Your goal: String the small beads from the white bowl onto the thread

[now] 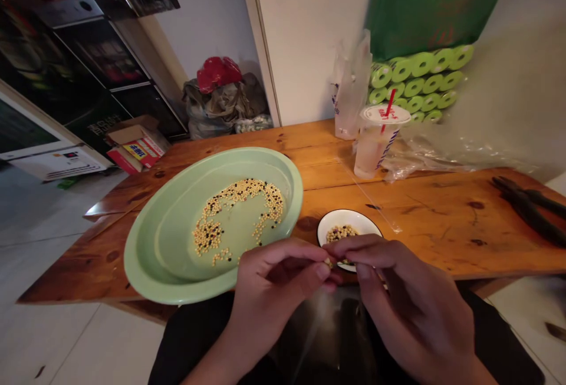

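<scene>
Head view | left hand (274,296) pinched shut on a pale bean (328,262) — right hand (407,305) curled just beside it, grip unclear | black-rimmed white dish (354,220) of mixed beans (342,233) under the fingertips | wide green plate (177,255) left, dark and pale seeds (239,196) in an arc | wooden table (442,237) | lidded plastic cup (375,143) with red straw beyond

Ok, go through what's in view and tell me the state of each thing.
Left hand: fingertips pinched, meeting the right's.
Right hand: fingertips pinched, over the plate's edge.
Green basin: holding yellow and black beans in a loose arc.
White plate: black-rimmed, holding a small heap of mixed beans.
Takeaway cup: lidded, red straw in.
Pliers: lying flat.
Cardboard box: flaps open.
</scene>
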The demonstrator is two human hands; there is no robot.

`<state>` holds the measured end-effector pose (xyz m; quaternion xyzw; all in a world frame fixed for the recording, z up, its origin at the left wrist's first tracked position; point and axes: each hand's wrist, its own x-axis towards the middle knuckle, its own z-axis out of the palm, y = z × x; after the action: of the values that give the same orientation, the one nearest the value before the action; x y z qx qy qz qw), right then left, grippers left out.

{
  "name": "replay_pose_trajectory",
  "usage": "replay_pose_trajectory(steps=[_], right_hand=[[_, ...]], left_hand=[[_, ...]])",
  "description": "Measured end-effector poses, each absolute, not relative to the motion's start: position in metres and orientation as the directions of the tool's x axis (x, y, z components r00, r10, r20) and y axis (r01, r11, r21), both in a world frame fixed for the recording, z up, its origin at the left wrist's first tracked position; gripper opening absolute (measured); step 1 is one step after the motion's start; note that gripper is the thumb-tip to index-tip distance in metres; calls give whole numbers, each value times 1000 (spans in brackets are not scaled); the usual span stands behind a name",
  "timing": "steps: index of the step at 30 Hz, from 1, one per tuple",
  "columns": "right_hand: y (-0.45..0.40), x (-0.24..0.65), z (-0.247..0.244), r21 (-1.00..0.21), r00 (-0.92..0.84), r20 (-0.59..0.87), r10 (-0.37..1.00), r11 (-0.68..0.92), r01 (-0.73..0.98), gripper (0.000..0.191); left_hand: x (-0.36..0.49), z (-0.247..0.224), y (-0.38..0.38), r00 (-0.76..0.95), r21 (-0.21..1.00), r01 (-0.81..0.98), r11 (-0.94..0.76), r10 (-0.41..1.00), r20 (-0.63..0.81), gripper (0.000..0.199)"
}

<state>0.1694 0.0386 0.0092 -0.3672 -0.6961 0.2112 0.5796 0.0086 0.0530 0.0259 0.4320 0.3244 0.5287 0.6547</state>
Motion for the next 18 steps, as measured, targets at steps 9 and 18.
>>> replay_pose_trajectory(steps=[9, 18], right_hand=[[38, 162, 16, -663, -54, 687, 724, 656, 362, 29], [39, 161, 15, -636, -51, 699, 713, 653, 410, 30]], left_hand=[[4, 21, 47, 225, 927, -370, 53, 974, 34, 18], [6, 22, 44, 75, 969, -137, -206, 973, 218, 27]])
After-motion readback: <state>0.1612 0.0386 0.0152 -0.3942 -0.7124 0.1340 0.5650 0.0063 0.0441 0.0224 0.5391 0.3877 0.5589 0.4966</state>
